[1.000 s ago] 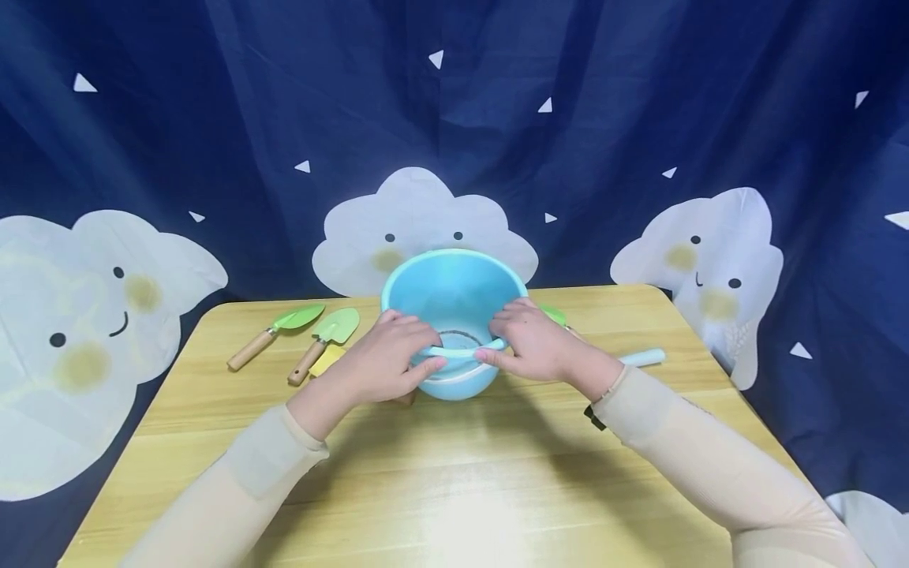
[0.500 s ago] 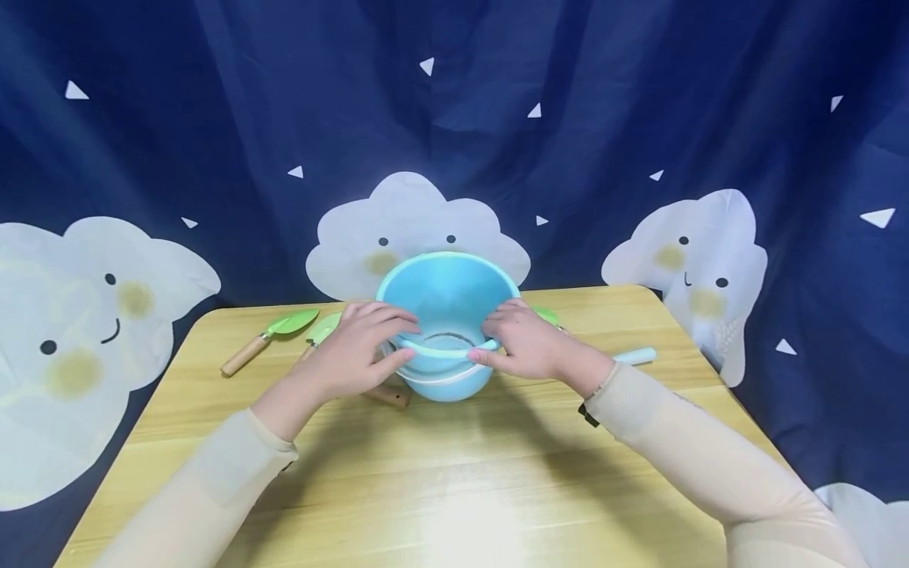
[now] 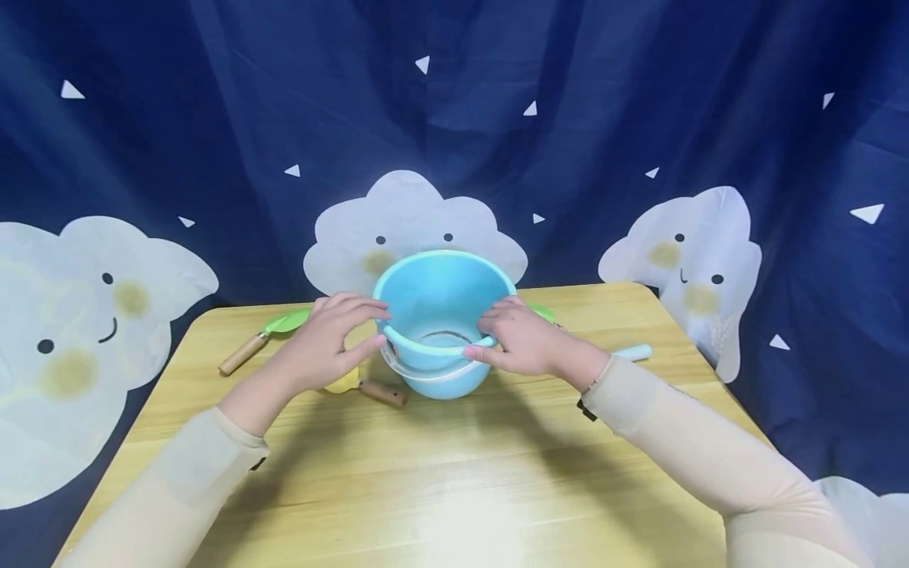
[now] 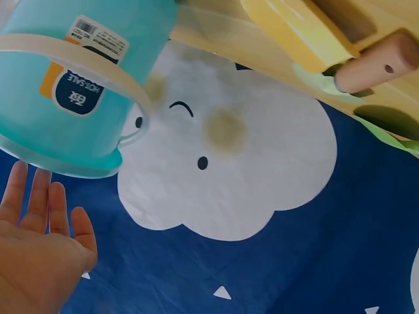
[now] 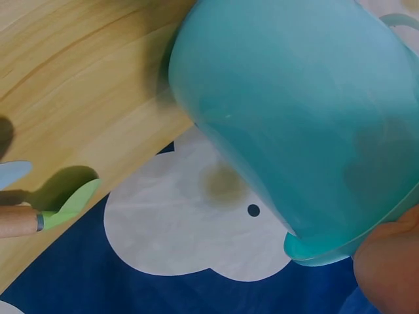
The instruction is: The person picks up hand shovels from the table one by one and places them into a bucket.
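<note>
A light blue bucket (image 3: 449,386) is at the middle of the table, its mouth facing up toward me. My right hand (image 3: 527,341) grips its near right rim, thumb outside and fingers over the edge. At the near left rim, my left hand (image 3: 319,347) holds its fingers nearly straight, fingertips at the edge. The left wrist view shows these fingers extended by the rim, not curled round it. A white carrying handle (image 3: 426,374) hangs against the bucket's near side. A label (image 4: 82,91) shows on the bucket wall.
Left of the bucket lie a yellow tool with a wooden handle (image 3: 383,392) and a green trowel (image 3: 245,353), partly behind my left hand. To the right are a green-bladed tool (image 5: 75,204) and a light blue handle (image 3: 634,353). A dark blue curtain (image 3: 454,118) hangs behind the table.
My left hand has let go of the bucket's near rim and moved left along it, its fingers straightening. The right hand keeps its grip, and the bucket stays nearly in place.
</note>
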`<action>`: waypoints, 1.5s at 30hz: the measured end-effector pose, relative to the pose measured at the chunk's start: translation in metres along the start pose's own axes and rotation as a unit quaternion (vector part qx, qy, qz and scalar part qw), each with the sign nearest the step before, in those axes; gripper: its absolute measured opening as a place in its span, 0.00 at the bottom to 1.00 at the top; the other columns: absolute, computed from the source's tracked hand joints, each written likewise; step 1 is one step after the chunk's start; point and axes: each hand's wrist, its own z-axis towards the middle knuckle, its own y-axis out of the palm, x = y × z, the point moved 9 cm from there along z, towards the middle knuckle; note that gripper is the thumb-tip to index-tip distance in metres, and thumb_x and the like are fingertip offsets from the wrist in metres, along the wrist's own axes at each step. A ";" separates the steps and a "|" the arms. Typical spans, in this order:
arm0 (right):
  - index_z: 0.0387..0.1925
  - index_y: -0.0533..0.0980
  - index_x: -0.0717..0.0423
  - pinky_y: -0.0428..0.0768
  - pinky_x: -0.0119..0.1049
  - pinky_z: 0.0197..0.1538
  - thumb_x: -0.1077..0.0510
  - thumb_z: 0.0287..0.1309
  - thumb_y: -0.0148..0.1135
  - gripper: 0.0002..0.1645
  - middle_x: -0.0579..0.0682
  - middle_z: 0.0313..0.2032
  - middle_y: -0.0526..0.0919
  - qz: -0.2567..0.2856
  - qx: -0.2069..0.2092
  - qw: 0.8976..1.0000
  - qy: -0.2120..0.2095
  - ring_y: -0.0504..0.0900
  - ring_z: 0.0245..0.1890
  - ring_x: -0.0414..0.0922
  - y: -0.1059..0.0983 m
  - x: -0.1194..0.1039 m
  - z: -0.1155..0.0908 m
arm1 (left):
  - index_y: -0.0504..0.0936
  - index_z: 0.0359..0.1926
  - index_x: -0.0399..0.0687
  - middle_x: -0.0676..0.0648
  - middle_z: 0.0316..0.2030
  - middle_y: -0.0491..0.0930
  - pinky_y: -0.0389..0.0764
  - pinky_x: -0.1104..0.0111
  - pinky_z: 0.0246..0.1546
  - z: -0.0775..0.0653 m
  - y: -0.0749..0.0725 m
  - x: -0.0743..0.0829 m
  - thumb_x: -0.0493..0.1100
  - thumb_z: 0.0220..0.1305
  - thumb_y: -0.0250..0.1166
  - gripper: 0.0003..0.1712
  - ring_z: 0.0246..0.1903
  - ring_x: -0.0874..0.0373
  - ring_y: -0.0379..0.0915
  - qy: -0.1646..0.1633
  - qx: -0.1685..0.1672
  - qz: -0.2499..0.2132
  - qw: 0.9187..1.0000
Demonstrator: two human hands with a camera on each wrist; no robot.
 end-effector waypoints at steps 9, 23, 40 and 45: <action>0.20 0.66 0.48 0.65 0.44 0.52 0.23 0.68 0.31 0.40 0.42 0.20 0.61 0.001 0.000 1.000 -0.005 0.62 0.27 0.43 -0.001 0.001 0.007 | 0.80 0.60 0.48 0.47 0.61 0.78 0.60 0.45 0.56 -0.012 -0.014 -0.028 0.49 0.70 0.63 0.21 0.63 0.46 0.66 -0.020 0.022 0.013 0.999; 0.23 0.72 0.54 0.64 0.44 0.53 0.29 0.70 0.41 0.36 0.42 0.20 0.63 -0.004 -0.015 1.000 0.003 0.63 0.29 0.43 0.002 0.002 0.005 | 0.79 0.60 0.46 0.42 0.61 0.77 0.58 0.46 0.53 -0.043 -0.031 -0.094 0.47 0.69 0.64 0.20 0.63 0.40 0.62 -0.116 0.050 0.042 0.991; 0.23 0.71 0.51 0.66 0.44 0.54 0.31 0.69 0.44 0.32 0.41 0.21 0.65 -0.005 -0.011 1.000 0.007 0.64 0.29 0.43 0.003 0.002 0.000 | 0.75 0.62 0.42 0.32 0.63 0.72 0.57 0.37 0.52 -0.082 -0.039 -0.151 0.51 0.73 0.57 0.24 0.62 0.31 0.60 -0.201 0.052 0.057 0.977; 0.22 0.72 0.52 0.66 0.45 0.54 0.31 0.70 0.44 0.34 0.41 0.21 0.64 -0.004 -0.009 1.000 0.005 0.64 0.29 0.43 0.002 0.001 0.000 | 0.75 0.62 0.41 0.31 0.64 0.71 0.57 0.38 0.50 -0.091 -0.041 -0.163 0.52 0.73 0.56 0.26 0.62 0.30 0.60 -0.218 0.053 0.061 0.973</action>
